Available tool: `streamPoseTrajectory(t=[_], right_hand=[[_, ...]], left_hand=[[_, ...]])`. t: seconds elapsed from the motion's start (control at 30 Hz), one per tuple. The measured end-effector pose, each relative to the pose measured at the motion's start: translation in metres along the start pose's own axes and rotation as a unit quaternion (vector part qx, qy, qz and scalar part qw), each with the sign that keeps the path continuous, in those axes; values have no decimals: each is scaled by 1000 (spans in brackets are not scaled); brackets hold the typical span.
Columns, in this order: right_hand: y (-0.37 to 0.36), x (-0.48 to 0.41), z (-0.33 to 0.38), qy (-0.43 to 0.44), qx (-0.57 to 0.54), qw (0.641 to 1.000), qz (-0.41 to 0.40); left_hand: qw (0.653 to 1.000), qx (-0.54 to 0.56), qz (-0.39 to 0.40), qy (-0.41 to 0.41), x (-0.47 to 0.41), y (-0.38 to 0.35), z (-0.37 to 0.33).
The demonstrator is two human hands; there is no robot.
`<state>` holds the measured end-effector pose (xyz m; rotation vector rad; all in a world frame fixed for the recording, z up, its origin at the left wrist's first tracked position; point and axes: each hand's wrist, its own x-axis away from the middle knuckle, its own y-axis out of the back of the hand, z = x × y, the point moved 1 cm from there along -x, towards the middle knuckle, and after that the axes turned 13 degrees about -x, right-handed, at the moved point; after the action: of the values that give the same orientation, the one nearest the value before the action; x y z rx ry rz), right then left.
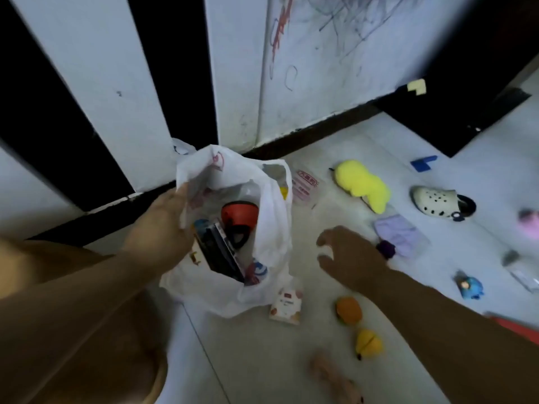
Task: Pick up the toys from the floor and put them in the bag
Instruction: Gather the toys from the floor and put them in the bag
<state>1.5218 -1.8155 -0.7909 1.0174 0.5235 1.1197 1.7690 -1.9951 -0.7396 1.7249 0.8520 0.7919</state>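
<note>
Entry: left grip (163,225) grasping bag (271,228) rim, mouth open; right grip (347,255) released, empty. Step: fetch next toy; orange toy (348,310) likely nearest, needs reach, clench.

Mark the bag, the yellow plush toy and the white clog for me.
bag (272,243), head view, on its white right-hand wall.
yellow plush toy (361,185), head view, on the middle of its body.
white clog (431,199), head view, on its holed upper.

A home: scribbled wall (320,53), plush toy (361,182), clog (434,201) on floor (262,360).
</note>
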Motion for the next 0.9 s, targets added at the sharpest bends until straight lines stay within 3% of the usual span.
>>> streamPoseTrajectory(t=[0.07,0.1,0.27,0.43,0.63,0.73,0.9], right_hand=[[-30,25,-18,-45,-1,983,179],[-48,33,-21,-53,-7,976,213],[-119,38,-11,-96,-96,981,136],[-104,64,-15,-134,-138,980,53],[-42,55,28,29,-180,967,-178],[-32,14,75,74,-169,971,-149],[-56,-38,110,8,-140,990,-19]], left_hand=[[1000,2,-21,7,0,-5,0],[999,5,-31,7,2,-6,0],[997,33,-57,39,22,-4,7],[990,85,-91,68,55,-2,18],[990,87,-107,0,67,-1,15],[987,118,-106,26,62,2,16],[978,168,-98,69,56,2,14]])
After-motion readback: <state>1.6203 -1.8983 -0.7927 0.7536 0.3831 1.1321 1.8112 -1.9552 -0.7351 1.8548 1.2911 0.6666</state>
